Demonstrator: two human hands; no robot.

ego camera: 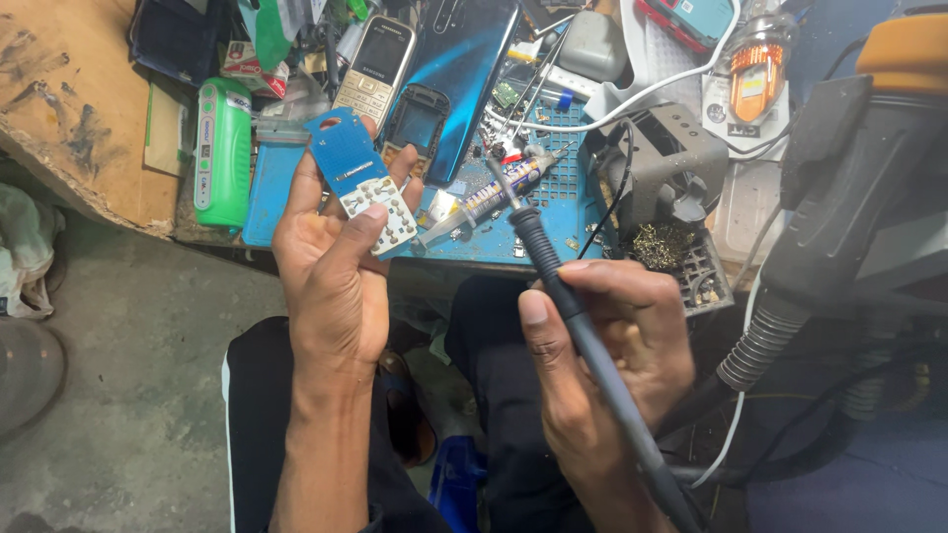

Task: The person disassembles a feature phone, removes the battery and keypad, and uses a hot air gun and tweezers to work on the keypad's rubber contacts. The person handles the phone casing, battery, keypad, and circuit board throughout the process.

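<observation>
Now I am holding a small blue circuit board [357, 181] upright in my left hand [331, 271], above my lap and just in front of the edge of the workbench. My thumb is pressing on its white keypad part, and my other fingers are supporting it from behind, so this hand is closed around the board. In my right hand [602, 341] I am gripping a black soldering iron [578, 321] like a pen; its tip is pointing up and to the left, toward the bench, and it is not touching the board.

Behind the iron's tip a syringe of paste [489, 195] is lying on the blue work mat [553, 192]. Further back a gold keypad phone [373, 71], an empty black phone frame [418, 120] and a shiny blue smartphone back [472, 69] are resting close together. A green device [223, 150] is lying at the left side of the bench. At the right, a stand with brass cleaning wool [664, 244] is sitting near a white cable [642, 94].
</observation>
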